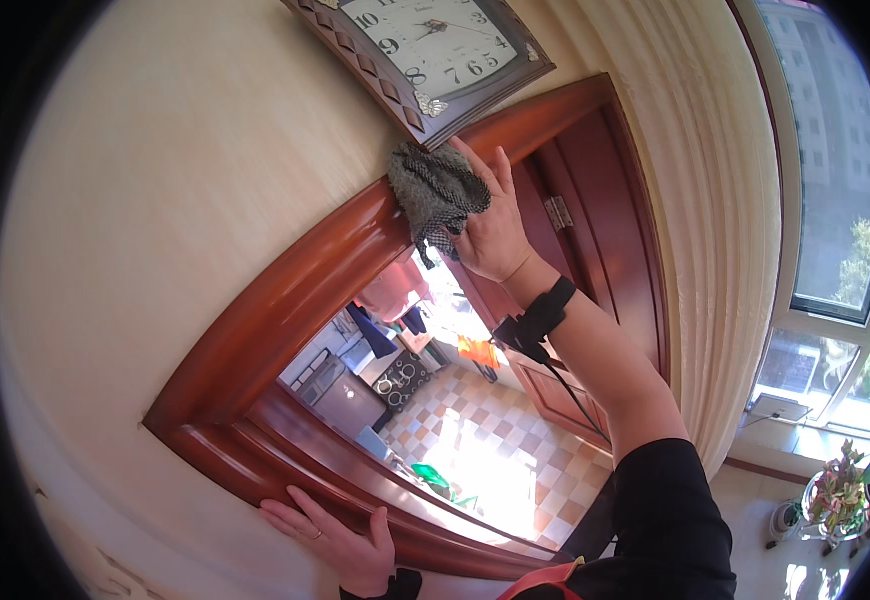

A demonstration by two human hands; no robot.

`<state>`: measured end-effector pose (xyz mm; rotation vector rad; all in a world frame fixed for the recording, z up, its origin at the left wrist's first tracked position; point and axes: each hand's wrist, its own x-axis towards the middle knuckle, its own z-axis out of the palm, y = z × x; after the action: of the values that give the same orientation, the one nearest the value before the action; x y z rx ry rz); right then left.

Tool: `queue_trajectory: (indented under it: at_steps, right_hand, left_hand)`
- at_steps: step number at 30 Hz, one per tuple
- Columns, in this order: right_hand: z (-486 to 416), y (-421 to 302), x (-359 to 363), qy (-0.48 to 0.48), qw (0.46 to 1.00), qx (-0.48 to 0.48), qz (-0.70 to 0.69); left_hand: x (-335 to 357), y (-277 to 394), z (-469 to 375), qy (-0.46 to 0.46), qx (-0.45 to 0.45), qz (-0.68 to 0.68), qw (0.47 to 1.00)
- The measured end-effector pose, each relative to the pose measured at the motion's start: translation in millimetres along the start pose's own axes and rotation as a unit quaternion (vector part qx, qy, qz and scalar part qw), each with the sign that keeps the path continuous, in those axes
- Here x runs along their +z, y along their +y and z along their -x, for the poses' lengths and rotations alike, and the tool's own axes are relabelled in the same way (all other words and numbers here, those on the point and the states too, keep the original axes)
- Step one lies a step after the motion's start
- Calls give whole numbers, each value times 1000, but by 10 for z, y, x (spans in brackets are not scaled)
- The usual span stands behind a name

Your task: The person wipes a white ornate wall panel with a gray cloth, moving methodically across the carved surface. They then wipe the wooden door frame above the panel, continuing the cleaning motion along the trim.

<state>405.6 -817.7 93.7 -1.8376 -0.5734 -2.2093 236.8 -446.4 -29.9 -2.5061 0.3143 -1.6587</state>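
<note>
My right hand (496, 232) is raised to the top of a glossy reddish-brown wooden door frame (285, 304). It presses a grey cloth (435, 184) with a checked weave against the frame's upper moulding, palm partly showing and a couple of fingers stretched out. Just above the cloth hangs a square wall clock (375, 71) with a dark frame; its lower corner overlaps the cloth's top edge. Lower down, my left hand (348, 551) lies against the frame's left side piece and the wall beside it, thumb spread, with nothing in it.
A red-brown door (592, 195) on a metal hinge (558, 212) stands open through the doorway. Beyond it are a gas stove (402, 381), hanging clothes and a tiled floor (472, 397). Pleated curtains (727, 225), a window and potted plants (840, 491) are at right. A cable runs from my right wristband (536, 322).
</note>
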Motion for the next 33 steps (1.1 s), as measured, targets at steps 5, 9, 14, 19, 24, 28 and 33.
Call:
queue_trajectory:
  at_steps: [5, 9, 14, 19, 24, 28, 33]
  right_hand:
    - [18, -87, 74, 23, 998, 28, -47]
    - [26, -154, 47, 28, 998, 28, -43]
    - [100, -171, -51, 25, 996, 22, -78]
    - [39, 12, -114, 150, 980, 49, -124]
    - [-23, -100, -127, 44, 997, -38, -57]
    - [61, -274, -252, 54, 988, -25, -141]
    - [-130, -103, -277, 115, 981, 114, -109]
  left_hand:
    - [47, -8, -10, 7, -10, 36, 999]
    - [65, 1, -2, 13, -9, 27, 1000]
    - [113, -19, -8, 34, -3, -2, 999]
    - [140, -47, -9, 30, -8, -20, 999]
    - [158, -43, -1, 26, -10, -17, 999]
    - [181, -59, 4, 35, -7, -34, 999]
    - [183, -91, 10, 45, 1, -35, 998]
